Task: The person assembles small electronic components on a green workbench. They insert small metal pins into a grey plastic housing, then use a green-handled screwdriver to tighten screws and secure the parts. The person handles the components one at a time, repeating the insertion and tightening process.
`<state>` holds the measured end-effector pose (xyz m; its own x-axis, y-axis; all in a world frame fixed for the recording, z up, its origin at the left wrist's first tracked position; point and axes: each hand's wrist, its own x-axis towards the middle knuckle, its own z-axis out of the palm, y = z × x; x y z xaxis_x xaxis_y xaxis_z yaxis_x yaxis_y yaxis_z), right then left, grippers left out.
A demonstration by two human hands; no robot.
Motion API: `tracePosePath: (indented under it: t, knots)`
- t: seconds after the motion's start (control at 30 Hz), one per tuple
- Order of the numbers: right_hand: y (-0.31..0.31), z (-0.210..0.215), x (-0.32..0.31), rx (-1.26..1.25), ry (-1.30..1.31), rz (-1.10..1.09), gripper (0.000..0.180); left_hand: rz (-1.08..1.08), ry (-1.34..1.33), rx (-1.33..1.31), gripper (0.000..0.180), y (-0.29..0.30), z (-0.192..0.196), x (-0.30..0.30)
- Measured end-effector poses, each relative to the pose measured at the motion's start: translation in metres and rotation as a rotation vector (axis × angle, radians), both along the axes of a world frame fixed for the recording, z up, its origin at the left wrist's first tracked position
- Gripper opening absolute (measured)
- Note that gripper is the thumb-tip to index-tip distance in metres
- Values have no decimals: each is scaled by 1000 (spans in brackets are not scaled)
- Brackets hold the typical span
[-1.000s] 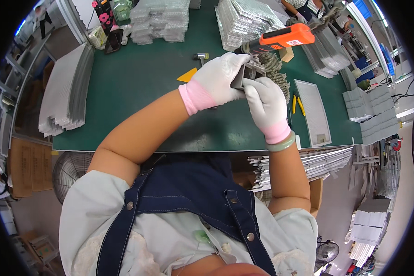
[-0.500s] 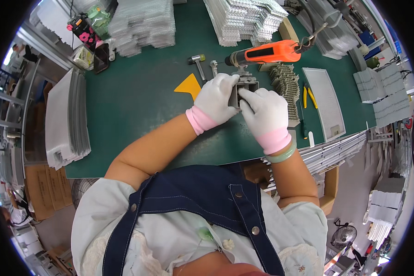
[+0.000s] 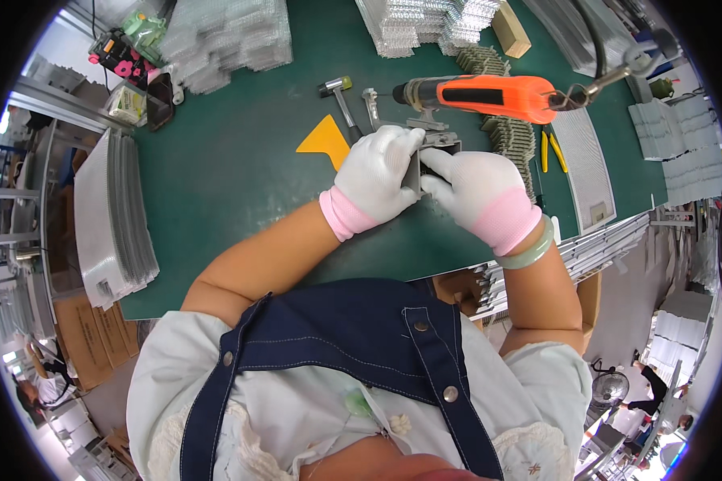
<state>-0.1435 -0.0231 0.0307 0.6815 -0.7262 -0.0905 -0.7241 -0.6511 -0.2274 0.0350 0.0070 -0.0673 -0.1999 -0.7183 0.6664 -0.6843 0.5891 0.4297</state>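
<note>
White gloves with pink cuffs cover both my hands. At the centre of the green bench, my left hand [image 3: 375, 172] is closed around the left side of a grey metal box-shaped piece [image 3: 444, 144] with an open front. My right hand [image 3: 481, 186] meets the piece from the right, thumb and forefinger bent in at its opening. Whatever those fingertips pinch is hidden. Just beyond the piece hangs an orange electric screwdriver [image 3: 489, 94], lying level and pointing left, untouched.
Left of the piece lie a yellow scraper [image 3: 326, 143], a small mallet [image 3: 341, 104] and a grey metal clamp-like part [image 3: 371, 104]. Rightward stand a row of small grey metal parts [image 3: 512, 143], yellow-handled pliers [image 3: 553, 152] and a mesh panel [image 3: 590, 168]. Stacked panels [image 3: 124, 216] stand at the left edge.
My right hand has turned, its wrist swinging out to the right, and its fingers have drawn back slightly from inside the piece. The left hand keeps its hold. The view has shifted a little.
</note>
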Motion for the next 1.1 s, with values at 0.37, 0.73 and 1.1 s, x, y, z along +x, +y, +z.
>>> tracePosePath:
  t: [0.37, 0.73, 1.1]
  knots:
    - [-18, -5, 13, -31, 81, 153, 19, -31, 2, 1, 86, 0, -9, -1]
    - [14, -42, -6, -111, -833, -222, 5, 34, 27, -41, 86, -2, 4, -1]
    - [33, -37, -9, -74, -691, -346, 16, 38, 85, -37, 87, -2, 1, 0]
